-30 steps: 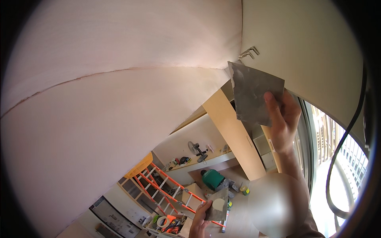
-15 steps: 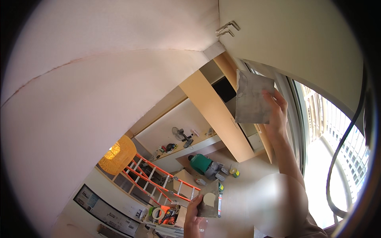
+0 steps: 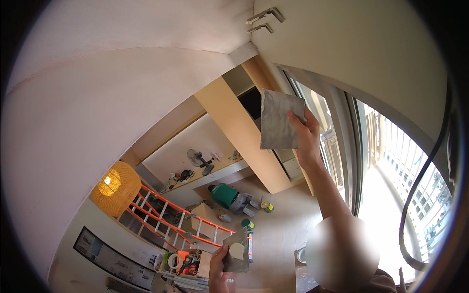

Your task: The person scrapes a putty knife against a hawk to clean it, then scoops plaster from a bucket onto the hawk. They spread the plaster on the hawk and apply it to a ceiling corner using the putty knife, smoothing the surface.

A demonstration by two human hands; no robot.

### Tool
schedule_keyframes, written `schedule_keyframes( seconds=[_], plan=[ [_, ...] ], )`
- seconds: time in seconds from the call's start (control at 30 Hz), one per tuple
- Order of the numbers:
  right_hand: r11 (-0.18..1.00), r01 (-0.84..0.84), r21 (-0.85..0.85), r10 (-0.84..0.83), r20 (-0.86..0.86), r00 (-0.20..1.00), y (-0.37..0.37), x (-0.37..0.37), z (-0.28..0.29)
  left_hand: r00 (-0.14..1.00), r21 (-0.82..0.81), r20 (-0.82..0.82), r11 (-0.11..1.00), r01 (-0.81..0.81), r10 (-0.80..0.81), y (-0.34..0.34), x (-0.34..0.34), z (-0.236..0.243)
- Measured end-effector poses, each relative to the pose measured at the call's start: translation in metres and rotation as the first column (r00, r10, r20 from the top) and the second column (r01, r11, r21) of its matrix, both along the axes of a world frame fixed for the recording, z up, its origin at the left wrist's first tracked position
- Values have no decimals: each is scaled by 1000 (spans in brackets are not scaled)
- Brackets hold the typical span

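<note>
My right hand [image 3: 306,140] is raised overhead and pinches a flat grey plastering blade [image 3: 278,120] by its lower right corner. The blade hangs in the air in front of a tall wooden cabinet [image 3: 233,128], below the white ceiling [image 3: 122,97]. Low in the view, my left hand [image 3: 218,271] grips a small dark board [image 3: 238,263] carrying a round dab of pale filler [image 3: 236,250].
A metal bracket [image 3: 264,17] is fixed at the ceiling corner. Below are an orange ladder [image 3: 172,218], a yellow woven lamp [image 3: 115,188], a crouching person in green [image 3: 224,195], paint tins [image 3: 247,224] and a fan [image 3: 197,158]. A bright window [image 3: 391,171] and a black cable [image 3: 426,195] are on the right.
The blade in my right hand has dropped away from the ceiling corner and bracket, drifting left in the view. The view has tilted, showing more of the room below.
</note>
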State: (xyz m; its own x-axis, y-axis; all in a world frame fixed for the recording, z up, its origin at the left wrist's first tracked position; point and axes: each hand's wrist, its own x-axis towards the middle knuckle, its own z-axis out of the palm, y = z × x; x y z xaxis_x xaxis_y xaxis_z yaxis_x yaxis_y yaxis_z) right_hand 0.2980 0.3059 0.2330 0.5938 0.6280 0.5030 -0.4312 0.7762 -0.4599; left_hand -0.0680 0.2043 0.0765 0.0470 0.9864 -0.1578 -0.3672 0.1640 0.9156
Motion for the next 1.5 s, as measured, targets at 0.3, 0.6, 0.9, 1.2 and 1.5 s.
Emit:
schedule_keyframes(
  seconds=[0.3,0.6,0.9,1.2,1.5],
  plan=[
    [993,18,-119,18,294,956,31,2,-27,1000,39,-9,999,-28,28,34,27,11],
    [835,-177,-522,354,262,898,-5,15,-127,998,-8,-62,1000,25,-25,34,47,23],
    [735,-319,-598,351,-67,934,9,-7,-326,978,-148,-100,969,-197,184,6,-1,-15],
    [545,-518,-660,564,-168,808,24,-78,-357,873,65,-309,924,-377,378,-48,-23,-10],
    [577,-558,-596,669,-47,742,41,-114,-350,839,27,-302,884,-467,452,-68,-24,-3]
  ],
)
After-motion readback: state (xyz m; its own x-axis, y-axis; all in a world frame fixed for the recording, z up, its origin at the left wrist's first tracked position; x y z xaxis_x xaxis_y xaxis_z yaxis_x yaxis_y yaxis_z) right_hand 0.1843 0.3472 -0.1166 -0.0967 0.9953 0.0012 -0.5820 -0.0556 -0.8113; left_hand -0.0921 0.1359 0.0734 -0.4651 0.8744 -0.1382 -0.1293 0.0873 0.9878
